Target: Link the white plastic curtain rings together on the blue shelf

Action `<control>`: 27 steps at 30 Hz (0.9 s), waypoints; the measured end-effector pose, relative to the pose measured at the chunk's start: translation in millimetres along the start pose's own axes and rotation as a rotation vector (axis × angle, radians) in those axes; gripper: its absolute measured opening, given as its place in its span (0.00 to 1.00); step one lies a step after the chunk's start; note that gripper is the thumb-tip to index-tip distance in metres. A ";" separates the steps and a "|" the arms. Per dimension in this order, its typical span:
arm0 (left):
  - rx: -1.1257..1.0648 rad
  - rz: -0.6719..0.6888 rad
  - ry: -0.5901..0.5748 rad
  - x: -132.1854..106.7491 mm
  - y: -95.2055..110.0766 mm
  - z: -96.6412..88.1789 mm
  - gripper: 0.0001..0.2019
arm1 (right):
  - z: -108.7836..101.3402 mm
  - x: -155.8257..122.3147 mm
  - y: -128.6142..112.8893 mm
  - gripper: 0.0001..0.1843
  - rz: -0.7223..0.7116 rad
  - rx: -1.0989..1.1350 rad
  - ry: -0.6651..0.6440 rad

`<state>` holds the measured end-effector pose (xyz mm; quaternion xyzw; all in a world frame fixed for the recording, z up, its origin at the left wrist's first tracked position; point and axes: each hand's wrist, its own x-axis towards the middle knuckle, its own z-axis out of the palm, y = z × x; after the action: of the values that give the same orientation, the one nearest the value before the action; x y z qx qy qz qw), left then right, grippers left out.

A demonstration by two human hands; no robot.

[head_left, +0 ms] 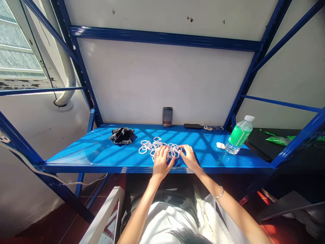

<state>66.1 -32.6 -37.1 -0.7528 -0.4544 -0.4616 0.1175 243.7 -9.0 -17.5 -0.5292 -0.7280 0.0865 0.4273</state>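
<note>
At lower right of the frame, a silvery bracelet point(219, 193) is worn on the right forearm. At centre, the left hand point(160, 162) is held palm down, half open, thumb apart, over loose white rings point(153, 146) heaped on the blue table point(78, 154). The right hand point(188, 156) is placed at the heap's right edge, fingers bent; whether a ring is gripped by it cannot be told. A bottle point(238, 136) is seen at right, a crumpled black bag point(122, 136) at centre left. Behind, a black phone point(192, 126) is laid flat.
</note>
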 end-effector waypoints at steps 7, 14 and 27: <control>0.150 -0.370 -0.096 20.4 -41.5 -19.0 0.29 | 9.8 -8.4 -36.8 0.31 -0.242 -0.399 -0.169; 0.337 -0.304 -0.400 39.6 -79.5 -5.6 0.27 | 40.6 19.9 -51.5 0.32 -0.242 -0.400 -0.352; 0.128 -0.149 -0.647 99.4 -68.6 64.8 0.22 | 14.2 31.5 7.6 0.30 -0.199 -0.442 -0.229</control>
<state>65.8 101.6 -9.4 -0.8160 -0.5500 -0.1764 -0.0200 236.4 25.5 -13.9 -0.5222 -0.8212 -0.0579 0.2225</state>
